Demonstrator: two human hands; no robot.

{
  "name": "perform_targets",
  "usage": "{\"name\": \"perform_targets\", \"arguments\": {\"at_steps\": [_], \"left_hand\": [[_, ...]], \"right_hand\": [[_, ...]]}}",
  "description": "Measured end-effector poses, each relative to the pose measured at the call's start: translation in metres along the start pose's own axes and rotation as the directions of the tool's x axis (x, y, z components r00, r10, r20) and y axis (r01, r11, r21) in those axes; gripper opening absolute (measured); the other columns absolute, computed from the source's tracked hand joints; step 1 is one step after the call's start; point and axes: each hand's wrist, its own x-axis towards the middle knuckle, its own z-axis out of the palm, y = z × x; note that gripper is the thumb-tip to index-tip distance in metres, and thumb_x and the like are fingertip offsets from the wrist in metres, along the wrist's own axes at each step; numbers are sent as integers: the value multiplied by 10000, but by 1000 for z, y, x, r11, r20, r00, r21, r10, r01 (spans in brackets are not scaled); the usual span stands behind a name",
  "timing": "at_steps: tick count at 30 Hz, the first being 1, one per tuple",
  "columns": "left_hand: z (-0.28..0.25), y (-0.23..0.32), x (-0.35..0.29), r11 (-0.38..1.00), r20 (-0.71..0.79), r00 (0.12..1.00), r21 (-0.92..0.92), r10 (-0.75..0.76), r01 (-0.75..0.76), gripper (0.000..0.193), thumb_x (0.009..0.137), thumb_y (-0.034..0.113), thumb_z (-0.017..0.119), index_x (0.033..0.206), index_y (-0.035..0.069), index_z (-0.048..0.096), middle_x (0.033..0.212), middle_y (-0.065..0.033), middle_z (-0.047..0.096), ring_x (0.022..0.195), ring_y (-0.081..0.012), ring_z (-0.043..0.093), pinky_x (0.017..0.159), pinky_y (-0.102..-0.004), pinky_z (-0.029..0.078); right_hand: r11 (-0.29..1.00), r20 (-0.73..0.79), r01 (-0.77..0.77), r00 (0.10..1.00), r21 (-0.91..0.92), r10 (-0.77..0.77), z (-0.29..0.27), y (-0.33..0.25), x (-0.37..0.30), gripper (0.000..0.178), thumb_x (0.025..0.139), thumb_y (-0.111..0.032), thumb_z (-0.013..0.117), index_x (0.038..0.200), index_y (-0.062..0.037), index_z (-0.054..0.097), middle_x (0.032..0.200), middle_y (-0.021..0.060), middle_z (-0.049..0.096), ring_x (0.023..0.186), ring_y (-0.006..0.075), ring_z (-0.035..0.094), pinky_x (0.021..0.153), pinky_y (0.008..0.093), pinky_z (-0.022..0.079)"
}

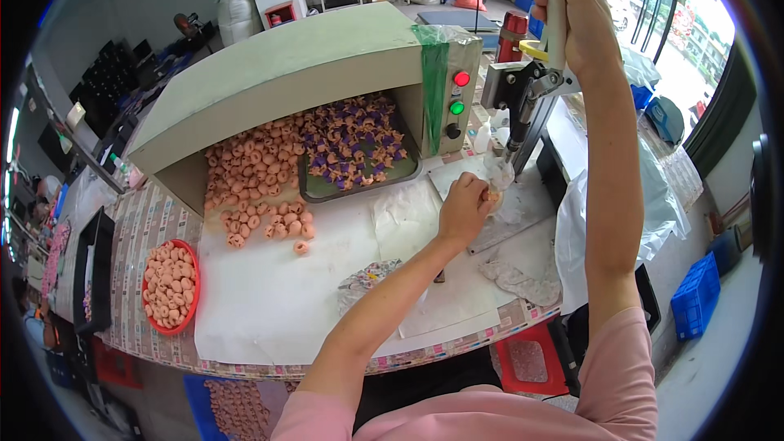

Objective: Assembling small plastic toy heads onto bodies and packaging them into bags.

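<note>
My right hand (578, 20), raised high at the right, is wrapped round the pale lever handle (556, 20) of a hand press (529, 102). Under the press's plunger, my left hand (464, 211) is closed in a pinch on a small peach-coloured piece (490, 195). My fingers cover most of that piece, so its shape is unclear. Clear plastic (500, 170) is bunched around the plunger's lower end. The press stands on a metal base plate (518, 216).
Left of the press stands a box-shaped machine (286, 73) with lit red and green buttons. In its opening lie a heap of round hollow peach pieces (257, 163) and a dark tray (416, 165) of peach-and-purple pieces. A red basket (196, 302) holds more peach pieces. Crumpled plastic (523, 278) lies near the front edge.
</note>
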Motion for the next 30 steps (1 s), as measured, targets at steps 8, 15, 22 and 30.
{"name": "perform_targets", "arguments": {"at_steps": [8,15,22,30], "left_hand": [[-18,-15,0,996,-6,996,20,-86,86,217,752,64,682,955,14,619,1005,-107,557,944,-308,545,822,-379,457],[-103,-22,-47,999,38,998,12,-44,44,352,734,36,700,1072,20,602,1093,-122,552,1018,-288,569,888,-350,464],[-235,-43,-120,767,-359,933,603,17,218,537,710,177,743,1183,53,519,1182,-169,501,1159,-379,435,1002,-472,354],[-286,-89,-166,585,-353,933,771,64,252,509,730,195,720,1155,37,489,1142,-173,498,1129,-375,454,898,-505,391]], "right_hand": [[941,-133,266,961,210,-242,-24,-38,-44,253,956,-195,554,735,-95,481,661,-14,321,659,104,355,741,303,372],[882,-15,469,882,-40,-470,-87,67,-193,345,983,-401,454,1005,-63,519,1049,126,518,1069,278,481,1050,455,319],[893,132,32,991,-449,30,-89,88,-271,374,945,-256,524,1189,24,573,1121,118,608,991,186,565,832,299,445],[908,422,-144,849,-393,318,-13,102,-331,140,834,-2,601,959,8,664,881,89,691,785,172,618,732,289,487]]}}
